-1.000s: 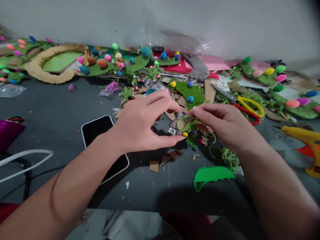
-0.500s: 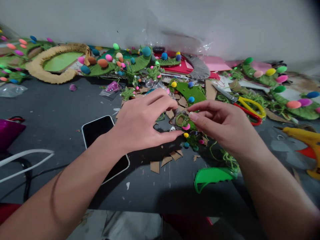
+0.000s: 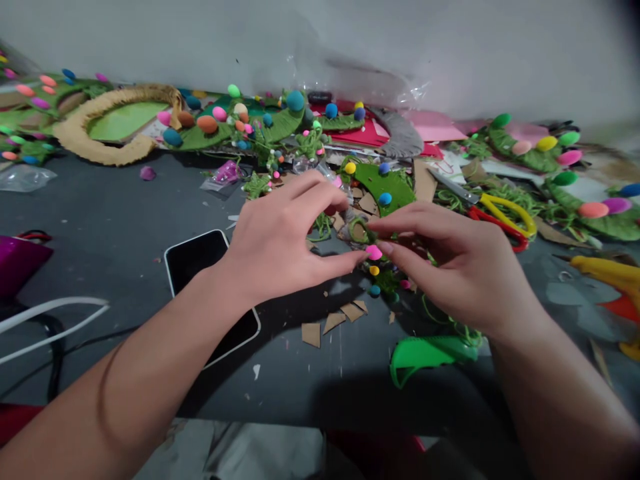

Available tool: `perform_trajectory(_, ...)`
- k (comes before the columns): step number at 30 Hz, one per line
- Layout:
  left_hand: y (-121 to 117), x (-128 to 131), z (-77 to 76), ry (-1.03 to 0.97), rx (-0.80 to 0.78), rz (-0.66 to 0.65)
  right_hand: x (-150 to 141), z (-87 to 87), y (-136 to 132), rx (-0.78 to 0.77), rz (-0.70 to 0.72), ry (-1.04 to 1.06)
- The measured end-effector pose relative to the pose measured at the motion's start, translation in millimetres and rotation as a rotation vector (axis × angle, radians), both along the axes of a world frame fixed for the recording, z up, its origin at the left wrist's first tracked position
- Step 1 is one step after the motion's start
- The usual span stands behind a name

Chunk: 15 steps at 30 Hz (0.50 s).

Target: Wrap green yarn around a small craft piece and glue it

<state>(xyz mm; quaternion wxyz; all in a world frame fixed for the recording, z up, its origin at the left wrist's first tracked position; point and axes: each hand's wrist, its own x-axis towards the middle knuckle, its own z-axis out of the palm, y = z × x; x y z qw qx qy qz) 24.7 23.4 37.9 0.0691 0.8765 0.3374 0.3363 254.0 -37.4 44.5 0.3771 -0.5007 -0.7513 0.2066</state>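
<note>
A small star-shaped piece [image 3: 358,231], wrapped in greyish and green yarn around a brown cardboard-like centre, is between my two hands. My left hand [image 3: 283,243] arches over its left side with bent fingers at its edge; the thumb stretches below, apart from the fingers. At the star's right edge, my right hand [image 3: 445,257] pinches its green yarn between thumb and fingers. The exact contact of the left fingertips is partly hidden. Just below the star sits a pink pom-pom [image 3: 374,253], with a yellow pom-pom [image 3: 374,271] and a blue pom-pom [image 3: 375,291] under it.
A phone [image 3: 195,260] lies under my left forearm. Cardboard scraps [image 3: 311,335] and a green cutter [image 3: 433,353] are in front. Scissors [image 3: 505,213] and a yellow glue gun [image 3: 600,270] lie right. Behind are pom-pom wreaths [image 3: 280,127] and a tan wrapped ring [image 3: 105,157].
My right fingers have closed in on the star's right edge and dipped slightly. The star has turned a little, and the left hand stays nearly in place.
</note>
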Motion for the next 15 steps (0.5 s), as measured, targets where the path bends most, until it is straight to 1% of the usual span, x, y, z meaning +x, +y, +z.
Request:
perform_trajectory(3,0,0,0.4,-0.006,-0.033,0.044,5,-1.5,3,0.066,-0.03,-0.054)
perform_trajectory(9,2,1,-0.5,-0.043,-0.048,0.118,13,-3.9,8,0.123,-0.126,-0.119)
perform_trajectory(12,2,1,-1.3,-0.038,-0.038,0.133,13,-5.0,8,0.138,-0.114,-0.125)
perform_trajectory(15,2,1,-1.5,-0.021,-0.044,0.115,10,-4.6,7,0.15,-0.05,-0.119)
